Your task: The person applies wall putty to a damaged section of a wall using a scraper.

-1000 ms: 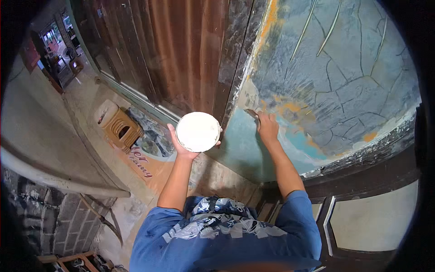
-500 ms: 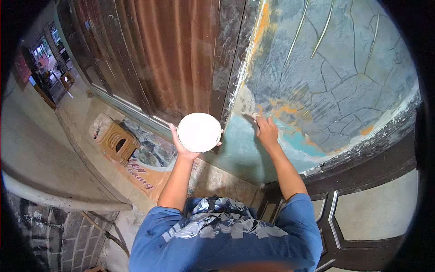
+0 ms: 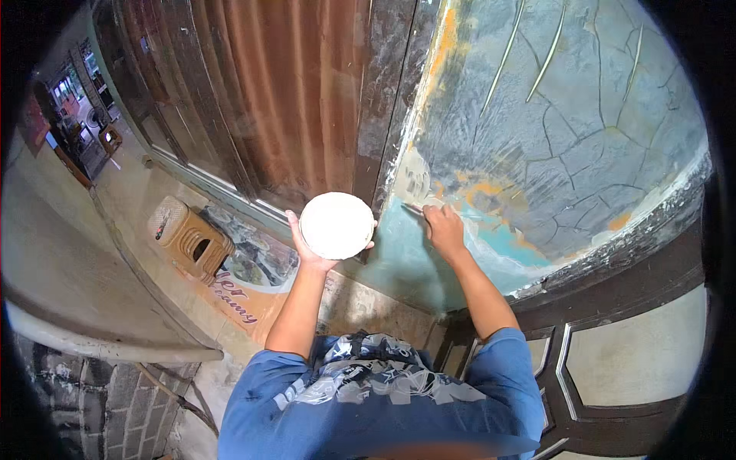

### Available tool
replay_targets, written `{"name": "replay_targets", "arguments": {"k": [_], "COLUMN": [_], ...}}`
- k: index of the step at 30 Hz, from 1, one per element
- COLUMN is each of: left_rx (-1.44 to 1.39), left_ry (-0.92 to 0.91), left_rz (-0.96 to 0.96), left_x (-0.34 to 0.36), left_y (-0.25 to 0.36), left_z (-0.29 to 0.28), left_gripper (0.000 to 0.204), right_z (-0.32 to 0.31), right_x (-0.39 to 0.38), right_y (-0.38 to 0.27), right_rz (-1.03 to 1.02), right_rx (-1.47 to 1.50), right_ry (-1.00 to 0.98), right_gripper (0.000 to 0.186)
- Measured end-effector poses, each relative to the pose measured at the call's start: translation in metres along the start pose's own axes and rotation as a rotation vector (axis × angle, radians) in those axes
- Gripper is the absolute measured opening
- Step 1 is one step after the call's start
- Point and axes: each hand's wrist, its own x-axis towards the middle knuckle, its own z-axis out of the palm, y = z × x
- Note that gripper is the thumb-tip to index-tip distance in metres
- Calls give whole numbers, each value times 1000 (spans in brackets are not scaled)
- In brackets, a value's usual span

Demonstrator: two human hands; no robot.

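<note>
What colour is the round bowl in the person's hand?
White: the bowl, held in the left hand, shows best in the head view.

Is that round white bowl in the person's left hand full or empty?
Full, or nearly so: the bowl, cupped from below by the left hand, shows pale paste level with its rim. How deep the paste goes cannot be told.

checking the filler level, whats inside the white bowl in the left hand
The white bowl looks full of smooth white paste. The left hand cups it from beneath, hiding its underside.

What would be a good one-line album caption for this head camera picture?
Left hand holds a round white bowl while right hand presses a thin scraper against a cracked blue-grey wall.
</note>
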Motion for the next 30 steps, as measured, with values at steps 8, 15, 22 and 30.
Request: {"name": "replay_targets", "arguments": {"k": [8, 15, 22, 30], "left_rx": [85, 184, 187, 199], "left_ry": [-31, 25, 68, 15], "left_rz": [-39, -67, -27, -46], "left_x": [10, 18, 12, 14], "left_y": [-2, -5, -2, -5], "left_z": [-1, -2, -8, -8], "left_gripper": [114, 113, 112, 113], "right_z": [5, 18, 0, 6], "right_x": [9, -11, -4, 1], "right_y": [12, 16, 19, 17], "right_rz": [-7, -44, -6, 41], "right_rx": [-43, -86, -39, -88], "right_ry": [180, -2, 109, 78], "right_gripper": [21, 26, 28, 26]}}
